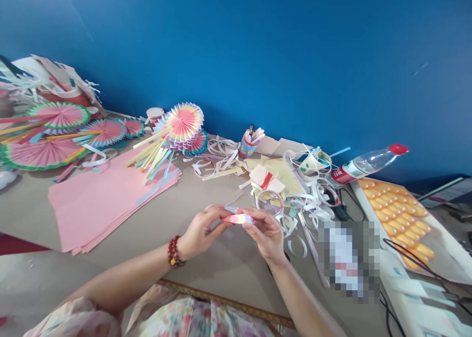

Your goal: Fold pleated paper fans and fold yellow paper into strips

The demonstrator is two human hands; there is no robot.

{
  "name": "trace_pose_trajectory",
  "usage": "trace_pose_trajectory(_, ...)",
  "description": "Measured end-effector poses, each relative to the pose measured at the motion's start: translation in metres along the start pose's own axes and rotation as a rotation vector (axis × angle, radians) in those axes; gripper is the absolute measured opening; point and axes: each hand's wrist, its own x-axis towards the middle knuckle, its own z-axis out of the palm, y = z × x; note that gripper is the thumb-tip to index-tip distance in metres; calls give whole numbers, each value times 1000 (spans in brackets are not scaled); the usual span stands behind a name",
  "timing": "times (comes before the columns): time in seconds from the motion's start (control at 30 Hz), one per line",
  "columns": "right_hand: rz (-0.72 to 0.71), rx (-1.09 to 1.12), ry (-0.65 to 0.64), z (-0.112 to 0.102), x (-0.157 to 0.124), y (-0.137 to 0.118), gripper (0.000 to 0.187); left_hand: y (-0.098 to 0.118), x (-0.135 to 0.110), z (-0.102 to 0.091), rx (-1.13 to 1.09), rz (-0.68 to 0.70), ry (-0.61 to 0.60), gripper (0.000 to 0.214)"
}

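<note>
Both hands meet over the front middle of the table, pinching a small pleated stack of folded paper (239, 219) in pink, yellow and pale lilac. My left hand (204, 229) is closed on its pink end, and a beaded bracelet (174, 252) circles that wrist. At the lilac end, my right hand (266, 232) grips with thumb and fingers. Just beyond the fingers lie a roll of tape (269, 202) and a white block with a red band (266, 179). To the left is a stack of pink paper sheets (99, 199).
Finished paper fans (183, 122) stand at the back, with more pleated fans (61, 115) at the left. Loose white paper strips (223, 150) surround a pen cup (248, 145). A plastic bottle (372, 164) leans at the right, near a utility knife (315, 256) and cables.
</note>
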Motion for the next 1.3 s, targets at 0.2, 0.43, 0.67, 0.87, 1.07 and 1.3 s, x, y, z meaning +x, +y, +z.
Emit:
trace_pose_trajectory(0.2, -13, 17, -11, -3, 1, 0, 16, -2, 0, -3, 3, 58, -8, 14)
trace_pose_trajectory(0.43, -105, -151, -106, 3, 2, -2, 20, -5, 2, -2, 97, 47, 11, 26)
trace_pose_trajectory(0.67, -115, -200, -146, 2, 2, 0, 19, -3, -2, 1, 36, 62, 5, 9)
trace_pose_trajectory(0.87, 43, -101, -166, -4, 5, 0, 29, 0, 2, 1, -437, -295, -132, 30)
trace_pose_trajectory(1.07, 20, 13, -170, -2, 8, 6, 79, -1, 8, 4, -746, -406, -16, 26)
trace_pose_trajectory(1.3, 15, -189, -66, 7, 6, 6, 37, -1, 10, 10, -816, -364, 139, 25)
